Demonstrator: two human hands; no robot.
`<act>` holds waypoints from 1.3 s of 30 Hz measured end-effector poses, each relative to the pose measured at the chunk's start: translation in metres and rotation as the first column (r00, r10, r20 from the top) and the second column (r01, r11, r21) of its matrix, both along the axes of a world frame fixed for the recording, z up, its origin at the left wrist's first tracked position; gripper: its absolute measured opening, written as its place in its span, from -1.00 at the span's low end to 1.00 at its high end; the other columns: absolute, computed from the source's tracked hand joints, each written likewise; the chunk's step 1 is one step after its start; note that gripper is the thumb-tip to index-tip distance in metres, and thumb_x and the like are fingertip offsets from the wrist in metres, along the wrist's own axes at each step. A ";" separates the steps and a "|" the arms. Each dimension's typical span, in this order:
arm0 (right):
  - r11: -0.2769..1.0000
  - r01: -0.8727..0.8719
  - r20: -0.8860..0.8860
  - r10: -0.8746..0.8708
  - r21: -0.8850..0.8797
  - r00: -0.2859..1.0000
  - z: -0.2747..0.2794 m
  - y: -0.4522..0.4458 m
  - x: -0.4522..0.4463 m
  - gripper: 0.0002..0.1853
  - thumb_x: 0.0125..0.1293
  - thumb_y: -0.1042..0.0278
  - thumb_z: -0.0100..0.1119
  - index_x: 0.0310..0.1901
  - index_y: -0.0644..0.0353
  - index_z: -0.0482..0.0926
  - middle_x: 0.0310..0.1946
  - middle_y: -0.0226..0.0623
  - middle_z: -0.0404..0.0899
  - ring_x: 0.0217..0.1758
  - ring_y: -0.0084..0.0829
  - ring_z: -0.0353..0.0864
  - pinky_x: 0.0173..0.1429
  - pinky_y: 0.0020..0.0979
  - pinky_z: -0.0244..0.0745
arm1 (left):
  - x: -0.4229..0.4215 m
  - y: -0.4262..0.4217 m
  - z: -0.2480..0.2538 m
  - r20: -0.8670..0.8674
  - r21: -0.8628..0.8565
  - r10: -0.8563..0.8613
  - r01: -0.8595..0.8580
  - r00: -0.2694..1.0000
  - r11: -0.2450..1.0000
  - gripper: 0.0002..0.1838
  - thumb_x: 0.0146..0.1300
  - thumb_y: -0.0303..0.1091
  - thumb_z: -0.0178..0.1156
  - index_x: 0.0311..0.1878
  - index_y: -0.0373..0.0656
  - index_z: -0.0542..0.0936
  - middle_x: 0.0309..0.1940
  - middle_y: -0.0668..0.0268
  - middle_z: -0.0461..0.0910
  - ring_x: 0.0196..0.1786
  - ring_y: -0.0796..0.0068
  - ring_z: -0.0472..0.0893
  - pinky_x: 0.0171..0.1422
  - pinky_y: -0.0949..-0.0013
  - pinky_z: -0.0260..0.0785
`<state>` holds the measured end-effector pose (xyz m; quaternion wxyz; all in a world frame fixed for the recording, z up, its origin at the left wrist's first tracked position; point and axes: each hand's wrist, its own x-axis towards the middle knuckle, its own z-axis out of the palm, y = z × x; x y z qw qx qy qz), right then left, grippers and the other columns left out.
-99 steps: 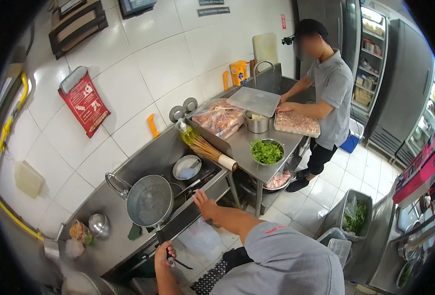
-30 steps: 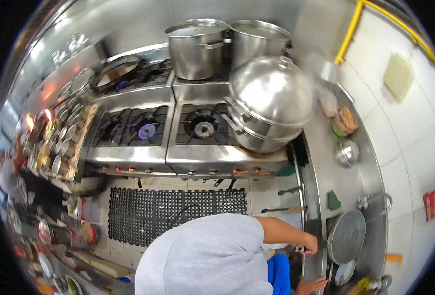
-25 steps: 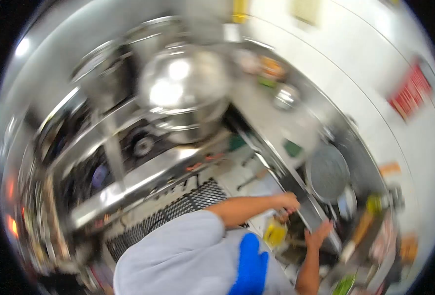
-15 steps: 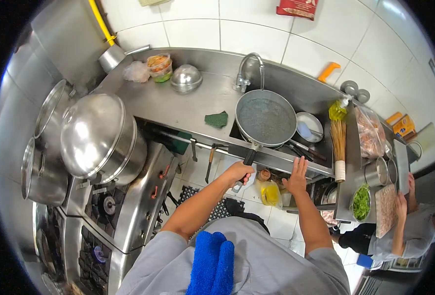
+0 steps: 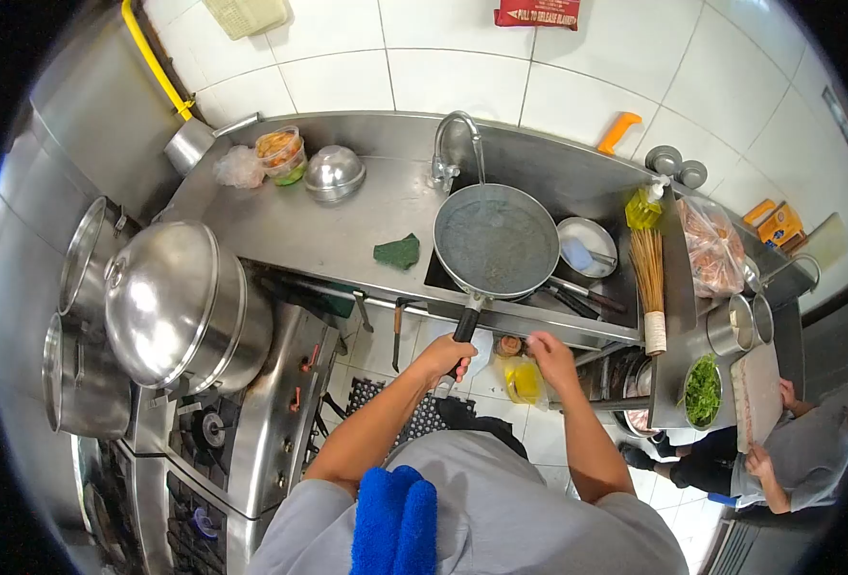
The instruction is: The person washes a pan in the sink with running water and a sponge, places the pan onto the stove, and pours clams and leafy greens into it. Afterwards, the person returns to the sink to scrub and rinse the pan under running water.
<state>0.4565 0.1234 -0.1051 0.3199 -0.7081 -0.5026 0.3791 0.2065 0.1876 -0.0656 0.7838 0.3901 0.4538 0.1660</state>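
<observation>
Right hand (image 5: 554,362) has curled back from sink front edge (image 5: 577,327); left hand (image 5: 446,358) clasps handle (image 5: 466,324), likely steadying pan (image 5: 497,241) under tap (image 5: 442,172).

A commercial kitchen: gas burners (image 5: 211,428), an oversized domed steamer (image 5: 170,297), a stainless-steel sink (image 5: 568,182), and a fire-blanket pouch (image 5: 539,13) on white tiles (image 5: 453,81).
</observation>
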 end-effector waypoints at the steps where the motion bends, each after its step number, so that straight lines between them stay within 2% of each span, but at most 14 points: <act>1: 0.994 -0.030 -0.350 -0.009 -0.105 0.937 -0.001 0.004 -0.007 -0.52 0.32 -0.02 0.07 -0.01 0.29 0.53 0.01 -0.12 0.55 0.11 -0.32 0.53 0.21 -0.27 0.35 | 0.001 0.000 0.002 -0.002 -0.006 0.004 -0.004 1.000 1.000 -0.84 0.09 -0.37 0.17 -0.46 -0.11 0.38 -0.68 0.43 0.38 -0.69 0.60 0.36 -0.63 0.45 0.28; 5: 0.961 -0.123 -0.452 -0.003 -0.249 0.892 0.016 0.021 -0.035 -0.48 0.37 -0.12 -0.04 0.01 0.23 0.52 -0.13 -0.23 0.62 -0.05 -0.43 0.59 0.07 -0.33 0.40 | 0.004 -0.002 0.005 -0.031 -0.013 0.022 -0.022 0.999 1.000 -0.80 0.11 -0.37 0.18 -0.53 -0.09 0.36 -0.71 0.44 0.34 -0.71 0.60 0.35 -0.65 0.46 0.26; 7: 0.931 -0.200 -0.637 -0.043 -0.304 0.770 0.021 0.029 -0.046 -0.42 0.38 -0.24 -0.16 0.04 0.17 0.50 -0.21 -0.25 0.63 -0.14 -0.42 0.60 0.01 -0.37 0.38 | 0.005 -0.003 0.002 -0.017 -0.032 0.036 -0.037 0.999 0.999 -0.83 0.11 -0.37 0.17 -0.49 -0.10 0.38 -0.71 0.44 0.36 -0.71 0.60 0.37 -0.66 0.46 0.27; 8: 0.930 -0.207 -0.638 -0.038 -0.305 0.769 0.023 0.032 -0.053 -0.42 0.38 -0.24 -0.16 0.04 0.17 0.50 -0.21 -0.25 0.63 -0.14 -0.42 0.60 0.01 -0.37 0.38 | 0.006 -0.003 0.001 -0.011 -0.020 0.043 -0.044 0.999 0.999 -0.86 0.10 -0.37 0.18 -0.42 -0.14 0.40 -0.70 0.43 0.36 -0.72 0.61 0.37 -0.66 0.47 0.28; 10: 0.927 -0.276 -0.806 -0.044 -0.253 0.590 0.023 0.034 -0.069 -0.36 0.37 -0.31 -0.23 0.06 0.14 0.48 -0.35 -0.31 0.62 -0.21 -0.39 0.60 0.00 -0.30 0.40 | 0.007 -0.003 0.008 -0.001 -0.024 0.046 -0.046 0.999 0.999 -0.88 0.09 -0.37 0.16 -0.40 -0.15 0.43 -0.70 0.43 0.37 -0.71 0.62 0.37 -0.66 0.48 0.26; 11: 0.924 -0.286 -0.807 -0.040 -0.254 0.590 0.022 0.035 -0.074 -0.36 0.37 -0.31 -0.23 0.06 0.14 0.48 -0.35 -0.31 0.62 -0.21 -0.39 0.60 0.00 -0.30 0.40 | 0.008 -0.004 0.011 0.009 -0.027 0.041 -0.041 0.999 0.999 -0.89 0.08 -0.36 0.15 -0.37 -0.16 0.46 -0.69 0.42 0.38 -0.70 0.63 0.37 -0.65 0.50 0.25; 13: 0.881 -0.449 -0.929 0.034 -0.146 0.370 0.016 0.037 -0.085 -0.39 0.36 -0.29 -0.18 0.07 0.12 0.47 -0.43 -0.34 0.58 -0.27 -0.37 0.59 0.01 -0.25 0.41 | 0.010 -0.003 0.010 -0.007 -0.019 0.057 -0.057 0.998 0.998 -0.88 0.06 -0.37 0.14 -0.36 -0.19 0.48 -0.71 0.41 0.38 -0.72 0.62 0.37 -0.69 0.49 0.24; 17: 0.878 -0.452 -0.963 -0.036 -0.158 0.267 0.014 0.041 -0.096 -0.47 0.36 -0.19 -0.07 0.11 0.09 0.43 -0.45 -0.35 0.56 -0.51 -0.43 0.55 -0.27 -0.31 0.50 | 0.011 -0.004 0.004 0.008 0.008 0.038 -0.038 0.999 0.999 -0.89 0.08 -0.38 0.13 -0.42 -0.19 0.44 -0.72 0.38 0.38 -0.74 0.60 0.36 -0.71 0.48 0.26; 18: 0.895 -0.403 -0.965 -0.097 -0.191 0.242 0.014 0.042 -0.101 -0.52 0.39 -0.06 -0.06 0.18 0.10 0.39 -0.49 -0.33 0.57 -0.62 -0.39 0.52 -0.44 -0.26 0.53 | 0.012 -0.005 0.005 -0.019 0.019 0.050 -0.050 0.999 0.999 -0.89 0.07 -0.39 0.13 -0.45 -0.19 0.44 -0.72 0.37 0.38 -0.74 0.60 0.36 -0.71 0.48 0.26; 24: 0.906 -0.390 -0.936 -0.021 -0.166 0.350 0.026 0.047 -0.105 -0.52 0.33 0.08 0.08 0.21 0.11 0.37 -0.28 -0.22 0.55 -0.66 -0.47 0.47 -0.56 -0.34 0.52 | 0.013 -0.007 0.008 0.000 0.029 0.087 -0.087 0.996 0.996 -0.92 0.05 -0.44 0.06 -0.48 -0.21 0.42 -0.71 0.34 0.39 -0.73 0.53 0.41 -0.72 0.44 0.28; 31: 0.879 -0.426 -0.929 -0.048 -0.214 0.368 0.047 0.046 -0.099 -0.57 0.31 0.07 0.07 0.16 0.03 0.44 -0.38 -0.29 0.52 -0.66 -0.48 0.45 -0.56 -0.38 0.49 | 0.019 -0.007 0.030 -0.018 0.005 0.073 -0.073 0.997 0.997 -0.95 0.06 -0.44 0.06 -0.44 -0.19 0.42 -0.70 0.34 0.40 -0.73 0.54 0.41 -0.71 0.41 0.29; 36: 0.884 -0.422 -0.932 -0.041 -0.203 0.361 0.053 0.044 -0.093 -0.55 0.31 0.07 0.08 0.17 0.05 0.43 -0.36 -0.30 0.51 -0.66 -0.49 0.44 -0.55 -0.40 0.49 | 0.023 -0.007 0.013 -0.020 -0.003 0.052 -0.052 0.998 0.999 -0.94 0.06 -0.44 0.07 -0.42 -0.18 0.40 -0.70 0.34 0.41 -0.73 0.54 0.41 -0.71 0.42 0.30; 38: 0.868 -0.433 -0.948 -0.118 -0.243 0.296 0.054 0.045 -0.092 -0.73 0.34 0.22 0.02 0.01 0.13 0.41 0.25 -0.25 0.34 -0.63 -0.38 0.53 -0.62 -0.31 0.55 | 0.024 -0.008 0.019 0.014 0.014 0.089 -0.089 0.996 0.996 -0.93 0.04 -0.46 0.06 -0.38 -0.20 0.40 -0.70 0.34 0.41 -0.73 0.52 0.42 -0.72 0.42 0.30; 39: 0.869 -0.431 -0.948 -0.118 -0.243 0.296 0.053 0.045 -0.092 -0.73 0.34 0.22 0.02 0.01 0.13 0.41 0.25 -0.25 0.34 -0.63 -0.38 0.53 -0.62 -0.31 0.55 | 0.025 -0.008 0.022 0.014 0.014 0.087 -0.087 0.996 0.996 -0.93 0.04 -0.46 0.06 -0.38 -0.20 0.40 -0.70 0.34 0.41 -0.73 0.52 0.42 -0.72 0.42 0.30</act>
